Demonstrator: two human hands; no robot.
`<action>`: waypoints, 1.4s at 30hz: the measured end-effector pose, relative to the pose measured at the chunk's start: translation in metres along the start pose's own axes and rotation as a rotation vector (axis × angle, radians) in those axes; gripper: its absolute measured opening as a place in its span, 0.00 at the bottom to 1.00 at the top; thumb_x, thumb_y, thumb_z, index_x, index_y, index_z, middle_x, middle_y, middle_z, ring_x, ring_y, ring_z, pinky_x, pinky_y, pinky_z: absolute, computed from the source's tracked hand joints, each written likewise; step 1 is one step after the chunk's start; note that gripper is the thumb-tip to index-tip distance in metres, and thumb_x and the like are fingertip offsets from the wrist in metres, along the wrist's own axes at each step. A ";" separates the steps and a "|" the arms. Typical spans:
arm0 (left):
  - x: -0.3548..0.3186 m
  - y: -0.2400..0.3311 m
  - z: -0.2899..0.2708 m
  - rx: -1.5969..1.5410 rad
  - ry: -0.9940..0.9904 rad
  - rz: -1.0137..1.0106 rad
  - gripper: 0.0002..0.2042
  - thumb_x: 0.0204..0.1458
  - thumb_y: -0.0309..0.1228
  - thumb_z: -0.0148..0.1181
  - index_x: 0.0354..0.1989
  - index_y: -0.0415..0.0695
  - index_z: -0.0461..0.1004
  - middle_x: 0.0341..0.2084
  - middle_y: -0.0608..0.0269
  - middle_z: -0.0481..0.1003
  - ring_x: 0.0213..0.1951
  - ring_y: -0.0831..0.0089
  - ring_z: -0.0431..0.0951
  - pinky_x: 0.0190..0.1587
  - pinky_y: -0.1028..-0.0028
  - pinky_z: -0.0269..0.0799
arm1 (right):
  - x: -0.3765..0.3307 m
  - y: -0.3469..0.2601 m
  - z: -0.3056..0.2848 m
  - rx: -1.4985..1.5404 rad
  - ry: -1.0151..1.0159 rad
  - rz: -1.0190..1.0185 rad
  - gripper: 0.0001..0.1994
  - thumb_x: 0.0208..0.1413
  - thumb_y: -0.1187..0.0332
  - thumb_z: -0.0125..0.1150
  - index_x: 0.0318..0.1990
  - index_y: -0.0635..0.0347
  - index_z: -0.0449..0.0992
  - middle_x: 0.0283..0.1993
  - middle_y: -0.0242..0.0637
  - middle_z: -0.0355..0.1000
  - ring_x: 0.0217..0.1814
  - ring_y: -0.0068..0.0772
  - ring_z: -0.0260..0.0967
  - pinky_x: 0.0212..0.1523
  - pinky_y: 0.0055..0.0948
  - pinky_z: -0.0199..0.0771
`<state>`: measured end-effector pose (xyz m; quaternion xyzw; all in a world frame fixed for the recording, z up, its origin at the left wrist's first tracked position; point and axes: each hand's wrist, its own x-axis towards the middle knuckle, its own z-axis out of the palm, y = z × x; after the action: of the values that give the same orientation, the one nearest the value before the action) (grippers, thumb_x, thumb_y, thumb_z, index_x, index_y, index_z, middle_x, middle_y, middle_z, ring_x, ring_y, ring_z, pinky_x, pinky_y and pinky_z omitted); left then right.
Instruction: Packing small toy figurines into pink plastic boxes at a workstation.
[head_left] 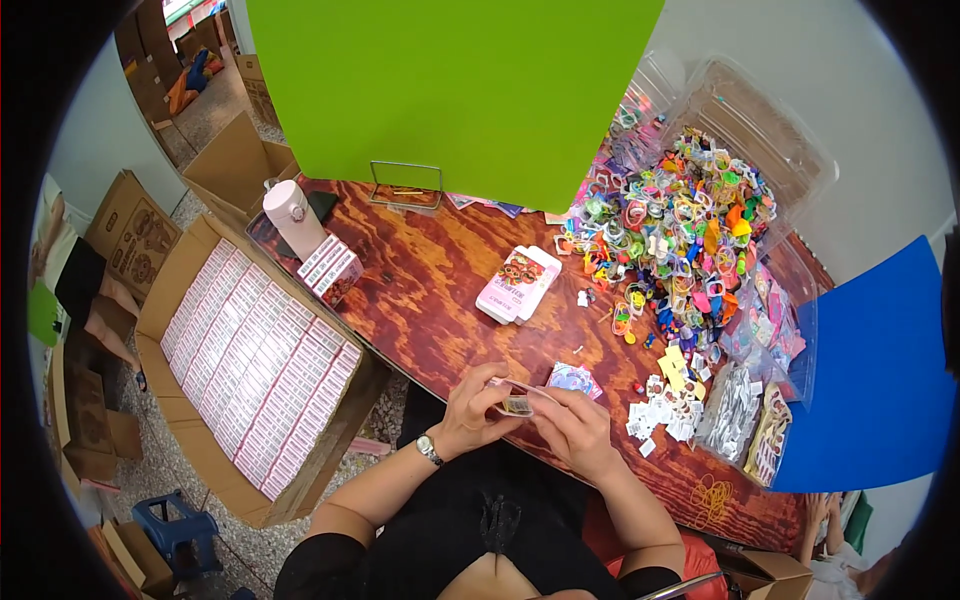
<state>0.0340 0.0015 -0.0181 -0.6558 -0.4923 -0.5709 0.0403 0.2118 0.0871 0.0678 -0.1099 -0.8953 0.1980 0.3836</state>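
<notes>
Close to the table's near edge, my left hand [472, 412] and my right hand [576, 428] both grip a small pale carton [517, 404]. Its end faces up between my fingers, and something dark and yellowish shows there, too small to make out. My left fingers curl around one side, while my right thumb and fingers press the other. Just beyond my right hand lie a few colourful printed cards [574, 378]. Farther up the table lies a flat pink and white carton [520, 284] with a red picture on it.
A big cardboard box [345, 390] packed with small pink-white cartons stands at left. A pink bottle [294, 216] and stacked cartons [330, 270] sit nearby. Colourful trinkets [690, 225], white tags [664, 412], silver packets [730, 412] and rubber bands [711, 500] lie right. A green board [450, 90] rises behind.
</notes>
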 end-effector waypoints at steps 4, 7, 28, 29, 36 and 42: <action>0.005 0.003 0.000 -0.004 -0.019 -0.029 0.40 0.37 0.30 0.81 0.58 0.49 0.59 0.50 0.45 0.72 0.46 0.48 0.79 0.41 0.61 0.79 | -0.004 0.001 0.006 0.003 0.029 0.090 0.18 0.50 0.75 0.71 0.51 0.57 0.80 0.46 0.39 0.78 0.36 0.38 0.77 0.35 0.31 0.78; 0.006 0.005 -0.003 0.002 -0.028 -0.058 0.39 0.38 0.30 0.80 0.58 0.48 0.59 0.52 0.44 0.72 0.48 0.48 0.78 0.45 0.60 0.78 | 0.002 -0.004 0.006 0.055 0.034 0.220 0.17 0.51 0.76 0.70 0.50 0.57 0.81 0.46 0.40 0.77 0.38 0.39 0.77 0.38 0.33 0.78; 0.007 0.020 -0.009 0.166 -0.123 -0.225 0.52 0.39 0.32 0.78 0.71 0.29 0.50 0.59 0.40 0.69 0.57 0.48 0.74 0.57 0.59 0.73 | 0.022 -0.014 0.008 -0.096 -0.062 0.140 0.13 0.51 0.79 0.67 0.46 0.62 0.81 0.38 0.40 0.78 0.41 0.42 0.77 0.41 0.36 0.77; 0.008 0.021 -0.010 0.184 -0.124 -0.225 0.53 0.39 0.32 0.77 0.72 0.28 0.48 0.59 0.40 0.69 0.56 0.47 0.74 0.56 0.60 0.74 | 0.024 -0.015 0.006 -0.108 -0.094 0.131 0.14 0.51 0.79 0.66 0.47 0.62 0.81 0.39 0.41 0.78 0.42 0.42 0.77 0.41 0.36 0.77; 0.011 0.026 -0.012 0.268 -0.113 -0.263 0.52 0.42 0.33 0.75 0.72 0.27 0.47 0.55 0.41 0.70 0.50 0.46 0.75 0.50 0.61 0.76 | 0.015 -0.013 0.013 0.058 0.031 0.250 0.14 0.54 0.79 0.65 0.49 0.65 0.80 0.43 0.43 0.80 0.42 0.42 0.77 0.43 0.36 0.78; 0.008 0.030 -0.013 0.278 -0.154 -0.277 0.53 0.42 0.33 0.74 0.72 0.26 0.45 0.52 0.42 0.70 0.48 0.48 0.73 0.46 0.62 0.76 | 0.001 -0.012 0.027 -0.064 0.119 0.150 0.14 0.55 0.81 0.66 0.50 0.65 0.80 0.40 0.42 0.80 0.42 0.40 0.78 0.43 0.32 0.78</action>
<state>0.0450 -0.0173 0.0077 -0.6117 -0.6534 -0.4458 0.0141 0.1903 0.0696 0.0567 -0.2003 -0.8660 0.1906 0.4165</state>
